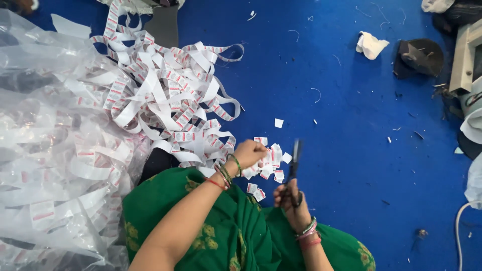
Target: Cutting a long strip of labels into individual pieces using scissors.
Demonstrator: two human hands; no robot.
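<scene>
Showing, from a head-worn camera, two bare hands at work above a blue floor. Left hand closed to a loose fist, fingers curled tightly around the end of a white woven label ribbon printed in red; ribbon running from the fist back to a large tangled heap spread up and to the left. Right hand wrapped around the handles of dark metal scissors, fingers through the loops; blades pointing up and away, just beside the left fist, blurred, so opening of the blades cannot be told. Small cut white labels with red print lying in a loose pile on the floor between and under the two hands, some touching the green patterned garment over the lap. Bangles on both wrists. Crumpled clear plastic sheeting along the left edge, partly covering more ribbon. Crumpled white cloth scrap and a dark cap-shaped object well apart, at upper right.
</scene>
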